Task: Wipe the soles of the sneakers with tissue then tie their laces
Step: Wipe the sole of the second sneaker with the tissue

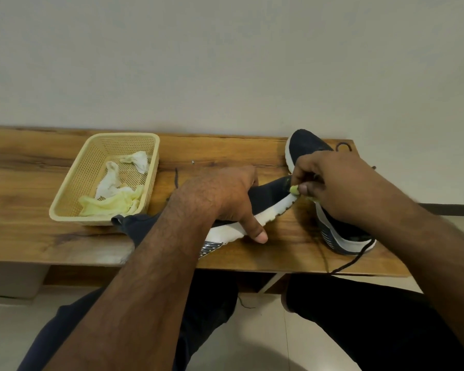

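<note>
Gripping a dark sneaker [263, 199] tilted on the wooden bench [24, 167], the left hand [223, 199] curls round it, thumb on its white sole, while the right hand [332, 183] pinches a yellowish tissue [294, 189] against the sole's toe end; a second sneaker [306, 148] stands behind.

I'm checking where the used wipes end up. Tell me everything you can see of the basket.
The basket is a pale yellow rectangular tray that looks like perforated plastic, with flared mesh walls and a rolled rim. It sits upright on the wooden bench, to the left of the sneakers. Inside lie crumpled white tissues and yellowish ones. No hand touches it.
</note>
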